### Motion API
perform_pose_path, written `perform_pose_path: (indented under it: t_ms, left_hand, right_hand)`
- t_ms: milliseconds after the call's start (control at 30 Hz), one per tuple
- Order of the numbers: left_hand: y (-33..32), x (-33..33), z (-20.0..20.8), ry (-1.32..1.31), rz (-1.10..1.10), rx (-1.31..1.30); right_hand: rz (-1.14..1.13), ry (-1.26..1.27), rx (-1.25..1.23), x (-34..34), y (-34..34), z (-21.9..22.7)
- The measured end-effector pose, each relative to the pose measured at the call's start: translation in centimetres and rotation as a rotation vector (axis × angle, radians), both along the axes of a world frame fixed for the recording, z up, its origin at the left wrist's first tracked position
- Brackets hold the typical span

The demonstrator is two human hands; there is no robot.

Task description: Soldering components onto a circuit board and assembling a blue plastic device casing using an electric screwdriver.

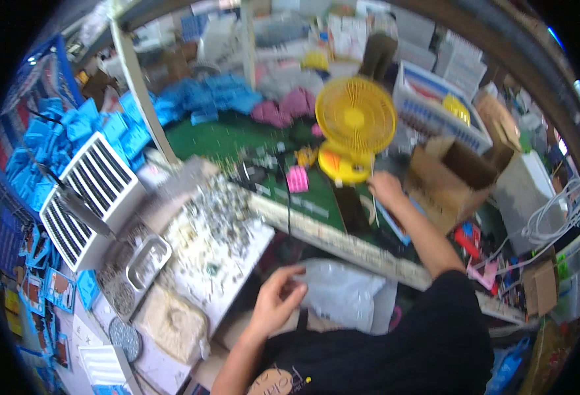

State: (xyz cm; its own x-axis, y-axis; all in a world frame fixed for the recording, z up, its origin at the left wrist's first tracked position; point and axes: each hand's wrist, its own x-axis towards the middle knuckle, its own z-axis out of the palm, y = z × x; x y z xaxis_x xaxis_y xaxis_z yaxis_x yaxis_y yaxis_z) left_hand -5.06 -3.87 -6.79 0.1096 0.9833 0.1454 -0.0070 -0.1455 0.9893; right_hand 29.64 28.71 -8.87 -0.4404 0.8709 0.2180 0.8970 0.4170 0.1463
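Note:
My right hand (386,189) reaches over the green bench top (227,135), beside the base of a yellow fan (354,115). Its fingers are drawn together near a thin pale strip; what they hold is too blurred to name. My left hand (278,299) is raised before my body with thumb and fingers apart, nothing in it. Just beside it lies a grey plastic bag (342,293). A pink block-shaped item (297,179) and a dark flat piece (352,209) lie on the bench, left of my right hand.
Small clear and grey parts (220,210) are heaped on the left table, near a metal tray (149,262) and a white slotted rack (99,184). Blue packets (217,95) pile up behind. A cardboard box (449,181) stands right of my right arm. A pale ledge (332,234) edges the bench.

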Motion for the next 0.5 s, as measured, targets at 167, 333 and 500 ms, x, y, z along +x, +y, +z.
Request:
perform_pose_path:
  t_ms: [167,333,500]
  left_hand:
    - [-1.1,-0.6,3.1,0.015,-0.057,0.041]
    - [-2.6,0.6,6.0,0.080,-0.136,0.202]
    - [-6.2,-1.1,7.3,0.102,-0.090,0.272]
  right_hand:
    - [0.507,0.601,0.220,-7.9,-13.8,17.5]
    - [1.126,0.885,0.607,-12.6,-23.1,34.5]
    - [0.378,0.548,1.169,-15.6,-22.7,53.1]
